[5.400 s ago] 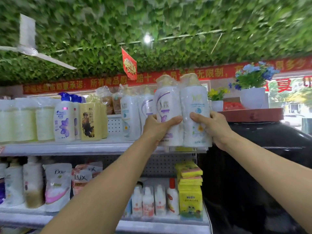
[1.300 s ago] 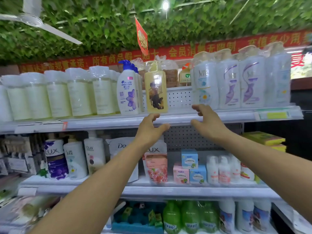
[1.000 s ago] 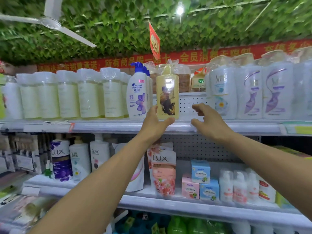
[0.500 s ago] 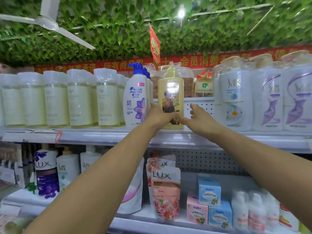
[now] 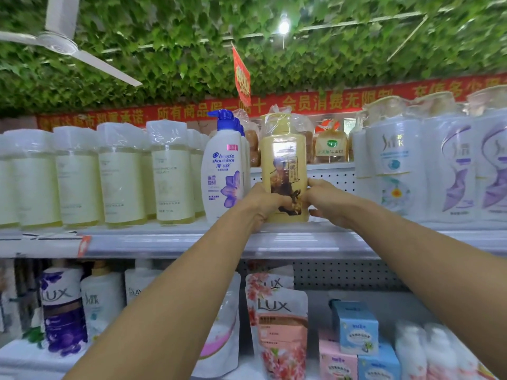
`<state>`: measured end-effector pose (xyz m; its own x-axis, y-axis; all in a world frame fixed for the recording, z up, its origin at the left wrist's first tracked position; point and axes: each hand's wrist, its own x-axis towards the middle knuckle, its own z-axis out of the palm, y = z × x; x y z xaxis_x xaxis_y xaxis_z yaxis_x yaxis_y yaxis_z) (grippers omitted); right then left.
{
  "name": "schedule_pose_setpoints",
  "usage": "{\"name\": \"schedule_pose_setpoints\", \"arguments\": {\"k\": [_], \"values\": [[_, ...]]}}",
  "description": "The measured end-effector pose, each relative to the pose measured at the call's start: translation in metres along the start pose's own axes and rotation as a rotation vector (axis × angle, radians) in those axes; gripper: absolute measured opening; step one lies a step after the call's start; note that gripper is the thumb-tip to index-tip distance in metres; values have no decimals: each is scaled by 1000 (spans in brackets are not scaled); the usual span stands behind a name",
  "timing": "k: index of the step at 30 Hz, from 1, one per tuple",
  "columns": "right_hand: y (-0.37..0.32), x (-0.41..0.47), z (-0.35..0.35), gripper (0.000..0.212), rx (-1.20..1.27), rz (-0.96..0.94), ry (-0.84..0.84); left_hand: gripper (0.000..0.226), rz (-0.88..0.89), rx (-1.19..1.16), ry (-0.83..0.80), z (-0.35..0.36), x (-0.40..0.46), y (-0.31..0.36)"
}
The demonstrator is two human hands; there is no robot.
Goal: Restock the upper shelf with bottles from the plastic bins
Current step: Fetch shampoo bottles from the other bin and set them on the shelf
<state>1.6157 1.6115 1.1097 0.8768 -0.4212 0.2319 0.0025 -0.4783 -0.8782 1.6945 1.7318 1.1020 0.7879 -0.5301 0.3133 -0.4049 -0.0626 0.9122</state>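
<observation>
Yellow bottle (image 5: 283,160) between both hands' fingers (image 5: 285,201)

Shelf stock: plastics, film and coated metal

Yellow bottle (image 5: 282,165) is showing glossy plastic under clear crinkled film; pale bottles (image 5: 120,174) are wearing the same shiny wrap; white bottle (image 5: 222,171) is looking smooth, glossy; shelf (image 5: 164,241) edge is reading as smooth metal; pouch (image 5: 279,325) is gleaming, soft plastic.
</observation>
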Motion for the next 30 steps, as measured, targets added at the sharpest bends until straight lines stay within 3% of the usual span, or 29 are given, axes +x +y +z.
{"name": "schedule_pose_setpoints", "arguments": {"k": [10, 18, 22, 27, 30], "values": [[4, -5, 0, 46, 82, -88, 80, 36, -8, -115, -119, -8, -3, -3], [6, -7, -4, 32, 154, -88, 154, 36, 5, -94, -184, -13, -1, -5], [6, -3, -2, 25, 190, -36, 189, 50, -18, -117, -180, -12, 2, -5], [4, 0, 1, 44, 191, -17, 166, 20, -41, -107, -178, -7, 0, 0], [5, -2, 0, 43, 211, -40, 158, 22, -38, -117, -173, -6, 0, -1]]}}
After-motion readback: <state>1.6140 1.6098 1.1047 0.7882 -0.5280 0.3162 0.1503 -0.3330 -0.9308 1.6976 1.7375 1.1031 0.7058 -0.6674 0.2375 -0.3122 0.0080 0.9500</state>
